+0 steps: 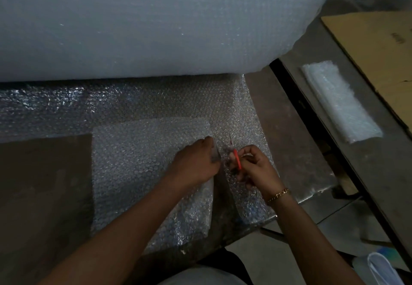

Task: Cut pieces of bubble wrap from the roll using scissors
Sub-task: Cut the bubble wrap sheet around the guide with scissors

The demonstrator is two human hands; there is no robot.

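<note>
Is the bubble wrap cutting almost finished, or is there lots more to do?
Some looks done: a folded stack of bubble wrap lies on the side table. One cut is under way: the right hand works the red scissors through the sheet while the left hand holds the piece being cut. Lots may remain: the roll is still huge.

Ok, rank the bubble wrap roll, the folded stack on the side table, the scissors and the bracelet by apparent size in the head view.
1. Bubble wrap roll, largest by far.
2. Folded stack.
3. Scissors, partly hidden by the right hand.
4. Bracelet, smallest.
</note>
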